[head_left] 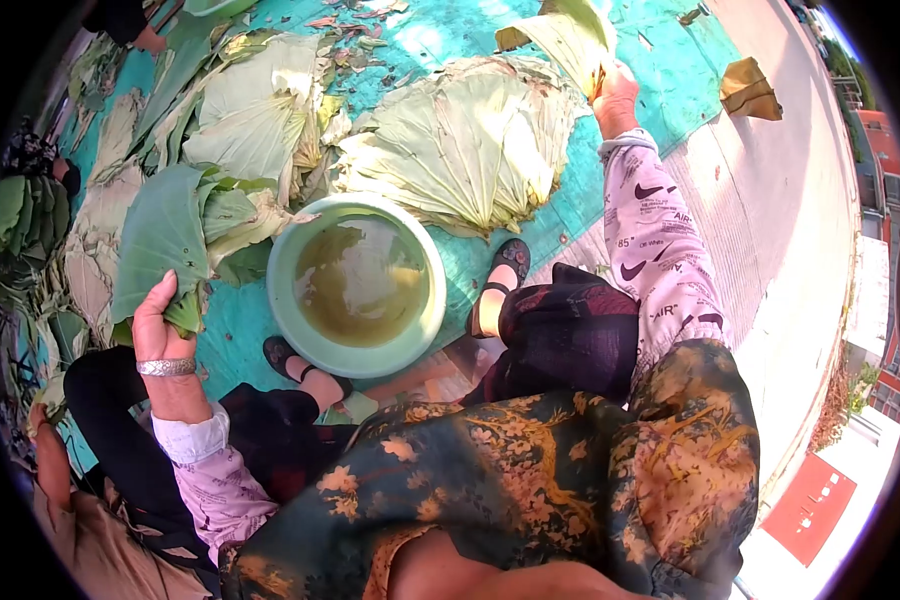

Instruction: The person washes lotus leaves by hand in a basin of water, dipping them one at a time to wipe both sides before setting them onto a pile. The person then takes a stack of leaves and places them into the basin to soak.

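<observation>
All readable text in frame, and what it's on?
"AIR": right sleeve, printed more than once, among swoosh logos.
"85": right sleeve.
Right sleeve's finer print: too small to read reliably.
Left sleeve: print too small.
Red sign: white marks, too blurred.

On the pink right sleeve, moving away from the right hand, come a black swoosh, then "AIR" in quotation marks, "85" and what looks like "Off-White"; farther from the hand are a second swoosh and another "AIR". The finer lines are too small to read. Well to the left of that hand, the left sleeve carries small, unreadable print. Well below and right of it, a red panel bears white marks, also illegible.
</observation>
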### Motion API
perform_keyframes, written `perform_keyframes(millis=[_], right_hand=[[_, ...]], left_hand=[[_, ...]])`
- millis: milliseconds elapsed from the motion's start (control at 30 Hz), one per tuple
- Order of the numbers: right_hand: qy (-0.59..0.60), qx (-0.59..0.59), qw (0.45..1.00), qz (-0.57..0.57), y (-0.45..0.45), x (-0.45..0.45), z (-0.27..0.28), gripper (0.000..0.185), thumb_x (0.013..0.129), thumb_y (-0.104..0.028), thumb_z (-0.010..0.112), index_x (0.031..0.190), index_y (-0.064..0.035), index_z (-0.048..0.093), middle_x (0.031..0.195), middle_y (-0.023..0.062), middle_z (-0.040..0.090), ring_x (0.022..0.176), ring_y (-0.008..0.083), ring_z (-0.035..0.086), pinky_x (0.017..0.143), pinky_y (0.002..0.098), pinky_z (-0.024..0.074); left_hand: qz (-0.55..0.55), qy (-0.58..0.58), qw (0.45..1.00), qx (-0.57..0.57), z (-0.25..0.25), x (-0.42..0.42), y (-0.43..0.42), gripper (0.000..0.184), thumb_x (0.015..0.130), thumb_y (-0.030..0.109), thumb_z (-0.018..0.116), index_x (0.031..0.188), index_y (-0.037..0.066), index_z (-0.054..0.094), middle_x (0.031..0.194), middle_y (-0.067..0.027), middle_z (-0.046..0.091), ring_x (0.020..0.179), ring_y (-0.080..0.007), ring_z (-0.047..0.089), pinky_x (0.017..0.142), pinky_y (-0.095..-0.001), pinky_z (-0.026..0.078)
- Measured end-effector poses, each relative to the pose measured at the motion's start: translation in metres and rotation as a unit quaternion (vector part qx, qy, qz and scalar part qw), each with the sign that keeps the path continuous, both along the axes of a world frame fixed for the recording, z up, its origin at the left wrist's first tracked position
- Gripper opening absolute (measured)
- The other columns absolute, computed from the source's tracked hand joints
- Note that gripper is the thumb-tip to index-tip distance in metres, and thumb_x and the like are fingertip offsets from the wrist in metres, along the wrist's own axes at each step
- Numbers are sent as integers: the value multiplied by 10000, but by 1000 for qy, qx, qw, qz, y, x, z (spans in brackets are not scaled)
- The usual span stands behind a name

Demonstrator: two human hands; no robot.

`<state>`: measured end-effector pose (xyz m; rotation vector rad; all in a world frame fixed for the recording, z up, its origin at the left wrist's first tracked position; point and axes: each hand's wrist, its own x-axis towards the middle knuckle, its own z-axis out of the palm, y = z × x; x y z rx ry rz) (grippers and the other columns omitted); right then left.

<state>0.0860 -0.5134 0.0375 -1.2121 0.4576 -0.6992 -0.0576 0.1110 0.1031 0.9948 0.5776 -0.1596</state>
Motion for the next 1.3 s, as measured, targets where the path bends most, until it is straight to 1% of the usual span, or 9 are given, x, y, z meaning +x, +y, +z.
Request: perform_keyframes(millis=[133, 167, 233, 533, 667, 867, 1100, 1200, 1300], right_hand=[[148, 140, 978, -54, -5, -41, -126, 172, 790, -123, 550, 903, 6, 563, 854, 109, 592, 737, 249, 568, 650, 372, 441], [165, 105, 981, 11, -12, -52, -160, 185, 795, -35, 506, 945, 70, 523, 974, 166, 567, 813, 290, 577, 731, 402, 484], [161, 221, 962, -21, 21, -76, -153, 182, 794, -14, 474, 955, 69, 489, 914, 152, 565, 779, 290, 580, 672, 409, 499], [144, 110, 983, 21, 51, -114, -99, 73, 740, -39, 511, 810, -23, 522, 740, 73, 555, 622, 186, 564, 506, 318, 470], [260, 120, 957, 46, 36, -112, -134, 50, 712, -54, 544, 746, -35, 513, 682, 53, 544, 568, 169, 552, 446, 291, 443], [388, -95, 914, 69, 17, -116, -133, 116, 738, -100, 557, 812, -11, 548, 668, 46, 560, 532, 130, 534, 428, 261, 419], [411, -516, 750, -50, 25, -109, -71, 303, 742, -247, 612, 968, -58, 542, 914, 106, 573, 891, 273, 551, 747, 376, 436], [300, -526, 789, 103, 50, -77, -62, 242, 769, -223, 582, 974, -99, 548, 890, 103, 571, 874, 266, 555, 734, 374, 443], [302, -589, 720, 208, 92, -32, -56, 194, 775, -228, 559, 931, -114, 551, 878, 108, 578, 827, 271, 574, 707, 373, 454]], left_hand=[[-7, -11, 1000, -7, 11, -14, -4, 279, 801, 6, 501, 1072, -53, 481, 1032, -151, 567, 913, -274, 568, 788, -390, 479], [-8, -10, 1000, -15, 12, -17, -6, 281, 800, 3, 499, 1074, -56, 479, 1040, -153, 562, 925, -275, 563, 811, -391, 470], [-14, -2, 1000, -27, 15, -23, -9, 292, 796, -9, 495, 1082, -64, 473, 1063, -158, 548, 961, -278, 544, 880, -390, 437], [-27, 24, 999, -11, 20, -24, -9, 296, 788, -9, 508, 1075, -71, 475, 1045, -160, 557, 948, -277, 552, 863, -387, 444], [-19, 84, 996, 23, 50, 3, -36, 287, 790, 5, 513, 1065, -70, 483, 1036, -162, 564, 934, -280, 560, 852, -388, 450], [-31, 111, 992, 41, 49, 3, -28, 280, 784, 15, 528, 1049, -70, 494, 1020, -157, 574, 919, -273, 568, 840, -376, 457], [-11, 117, 992, 50, 56, -1, -35, 298, 760, -7, 550, 1051, -52, 504, 1025, -140, 576, 917, -265, 567, 839, -372, 456], [-1, 108, 993, 55, 50, -1, -35, 317, 748, -20, 555, 1061, -39, 506, 1029, -134, 573, 917, -263, 566, 839, -371, 457], [-6, 120, 991, 49, 52, 2, -34, 333, 742, -28, 555, 1070, -37, 500, 1031, -136, 570, 916, -267, 567, 836, -378, 460]])
